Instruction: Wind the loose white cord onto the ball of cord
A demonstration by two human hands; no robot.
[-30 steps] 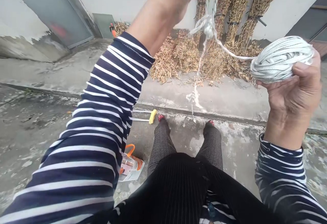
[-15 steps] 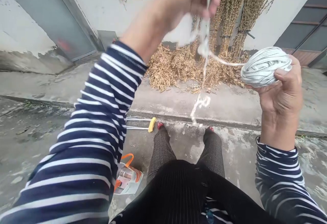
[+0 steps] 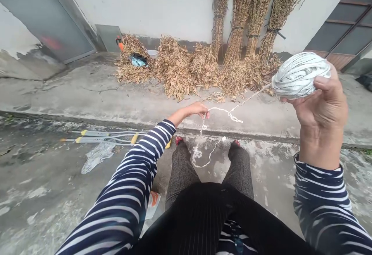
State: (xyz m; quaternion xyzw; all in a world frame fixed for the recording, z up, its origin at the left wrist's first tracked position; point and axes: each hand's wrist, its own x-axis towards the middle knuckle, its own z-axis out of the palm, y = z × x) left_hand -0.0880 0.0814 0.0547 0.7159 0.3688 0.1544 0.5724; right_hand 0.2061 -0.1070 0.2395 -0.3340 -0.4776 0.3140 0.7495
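My right hand (image 3: 322,104) is raised at the right, its thumb and fingers wrapped round a wound ball of white cord (image 3: 300,74). From the ball a loose strand of cord (image 3: 216,109) runs down to the left, with a small loop or tangle near its middle. Lower and further off, my left hand (image 3: 197,109) pinches that strand between its fingers. Below the left hand the free end of the cord dangles and curls over the ground between my feet.
Dried plant bundles (image 3: 238,34) lean on the white wall, with piles of dry stalks (image 3: 174,69) along its foot. Crutches (image 3: 101,136) and a clear plastic sheet (image 3: 99,156) lie left of my feet. A low concrete step edge (image 3: 261,138) crosses ahead. A bag (image 3: 152,204) is by my left leg.
My left hand has dropped from high in the view to low in front of me, still on the cord. The right hand has stayed nearly in place with the ball.
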